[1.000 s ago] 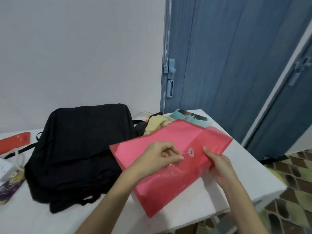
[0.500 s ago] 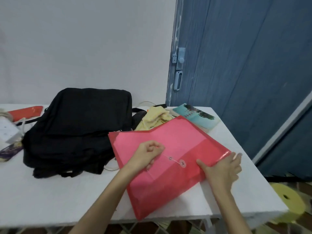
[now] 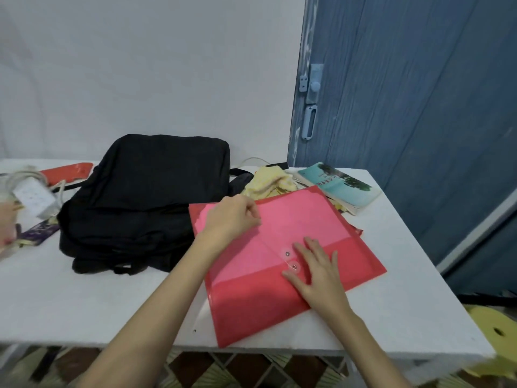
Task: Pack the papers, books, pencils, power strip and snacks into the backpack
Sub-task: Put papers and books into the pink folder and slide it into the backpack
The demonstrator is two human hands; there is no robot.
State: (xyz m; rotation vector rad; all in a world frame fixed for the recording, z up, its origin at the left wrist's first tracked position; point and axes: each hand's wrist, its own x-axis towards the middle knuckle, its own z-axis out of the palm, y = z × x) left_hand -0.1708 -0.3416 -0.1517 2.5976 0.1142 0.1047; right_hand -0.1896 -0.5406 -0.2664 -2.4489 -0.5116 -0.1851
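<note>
A red plastic envelope folder (image 3: pixel 330 219) lies flat on the white table (image 3: pixel 84 298), its lower corner past the front edge. My left hand (image 3: pixel 229 219) rests on its upper left part, fingers pinched on the thin closure string, which is barely visible. My right hand (image 3: pixel 316 270) lies flat on the folder with fingers spread, just right of the two round clasp buttons (image 3: pixel 291 259). The black backpack (image 3: pixel 151 197) lies closed to the left, touching the folder. A teal book (image 3: pixel 340 186) sits behind the folder. A white power strip (image 3: pixel 33 200) is at far left.
A yellow bundle (image 3: pixel 270 182) lies between backpack and book. A red pouch (image 3: pixel 70 170) and a purple wrapper (image 3: pixel 39 233) sit at the left. A blue door (image 3: pixel 405 93) stands behind the table's right end. A yellow roll (image 3: pixel 498 329) is on the floor.
The folder went from held above the table to lying flat on it. My left hand pulled away from the clasp toward the upper left. My right hand moved from the folder's right edge to beside the clasp.
</note>
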